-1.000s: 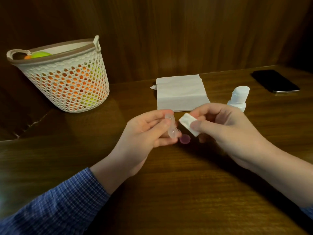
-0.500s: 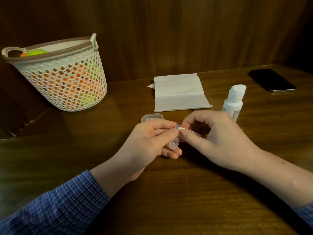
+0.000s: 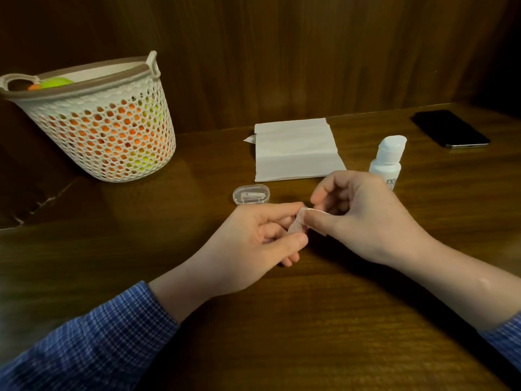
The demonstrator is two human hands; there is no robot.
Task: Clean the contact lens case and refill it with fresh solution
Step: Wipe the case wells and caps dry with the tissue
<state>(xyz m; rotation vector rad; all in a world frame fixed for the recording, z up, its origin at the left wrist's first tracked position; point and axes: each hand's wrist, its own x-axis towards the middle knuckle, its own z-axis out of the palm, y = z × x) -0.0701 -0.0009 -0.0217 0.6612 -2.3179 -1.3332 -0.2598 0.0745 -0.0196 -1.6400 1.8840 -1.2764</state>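
The cleaning step looks underway: the left hand (image 3: 253,238) pinches the small clear lens case (image 3: 296,226) just above the bench (image 3: 282,320), while the right hand (image 3: 363,215) pinches a folded bit of tissue (image 3: 315,212) against it. Refilling seems still ahead, since the solution bottle (image 3: 387,162) stands capped and untouched behind the right hand.

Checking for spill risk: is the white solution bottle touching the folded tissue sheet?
Apart. The head view shows bare wood between the bottle and the tissue sheet.
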